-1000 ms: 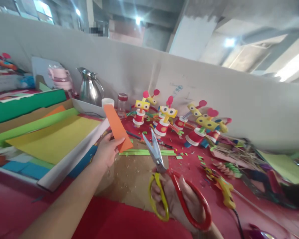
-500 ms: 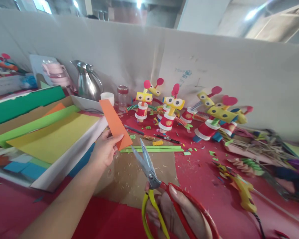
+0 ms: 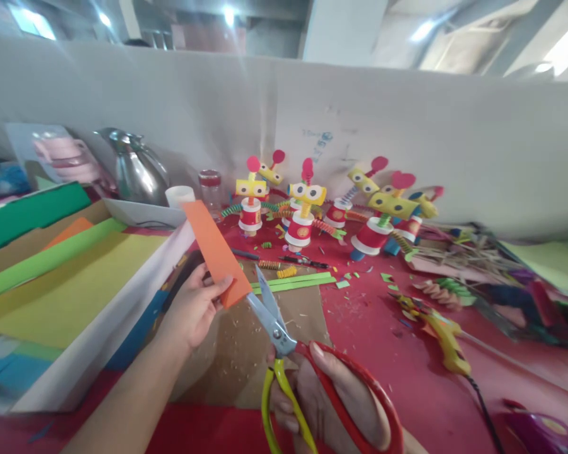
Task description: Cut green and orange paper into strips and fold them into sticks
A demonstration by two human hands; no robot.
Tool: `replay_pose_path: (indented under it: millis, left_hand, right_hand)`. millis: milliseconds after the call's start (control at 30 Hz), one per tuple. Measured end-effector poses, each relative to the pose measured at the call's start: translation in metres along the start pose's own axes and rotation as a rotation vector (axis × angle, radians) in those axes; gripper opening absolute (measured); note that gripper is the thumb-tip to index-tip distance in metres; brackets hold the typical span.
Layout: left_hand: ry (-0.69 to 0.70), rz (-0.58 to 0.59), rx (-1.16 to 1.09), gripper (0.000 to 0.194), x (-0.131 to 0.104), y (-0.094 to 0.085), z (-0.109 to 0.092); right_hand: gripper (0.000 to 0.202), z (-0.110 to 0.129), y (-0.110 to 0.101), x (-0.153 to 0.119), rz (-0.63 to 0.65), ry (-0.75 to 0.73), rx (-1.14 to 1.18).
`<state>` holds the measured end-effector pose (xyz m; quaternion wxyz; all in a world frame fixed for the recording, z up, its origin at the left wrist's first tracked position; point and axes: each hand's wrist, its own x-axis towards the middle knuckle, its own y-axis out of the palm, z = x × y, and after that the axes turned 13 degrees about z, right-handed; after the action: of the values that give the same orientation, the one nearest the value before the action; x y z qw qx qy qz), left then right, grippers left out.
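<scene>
Orange paper strip (image 3: 213,252): flat, slanted, held raised. Scissors (image 3: 278,333): red and yellow handles, blades open, one blade apparently touching the strip's lower end.

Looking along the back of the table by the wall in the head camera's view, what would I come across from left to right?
Pink bottle → metal jug → white cup → glass jar with a red lid → group of goggle-eyed paper figures → pile of thin sticks.
</scene>
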<state>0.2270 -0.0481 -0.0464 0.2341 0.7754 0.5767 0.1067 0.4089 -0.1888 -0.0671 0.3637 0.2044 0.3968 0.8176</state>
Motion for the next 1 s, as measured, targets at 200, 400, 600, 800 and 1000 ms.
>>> replay_pose_path:
  millis: [200,400,600,800,1000]
  left_hand:
    - [0.000,0.052,0.086,0.046,0.000,0.004,0.003]
    - [0.023,-0.008,0.079,0.050,0.004,-0.003,-0.003]
    - [-0.002,0.073,0.070,0.046,-0.003,0.006,0.002]
    - [-0.018,0.103,0.076,0.055,-0.007,0.012,0.006]
    - [-0.007,0.110,0.034,0.050,-0.012,0.012,0.002]
  right_hand:
    - [0.054,0.005,-0.005,-0.001,0.014,0.031,0.120]
    - [0.055,0.010,-0.001,-0.005,0.039,0.060,0.132]
    - [0.048,0.009,0.002,-0.004,0.047,0.027,0.101]
    - [0.051,0.013,0.000,-0.004,0.058,0.010,0.110]
    - [0.049,0.014,0.001,-0.006,0.056,-0.001,0.082]
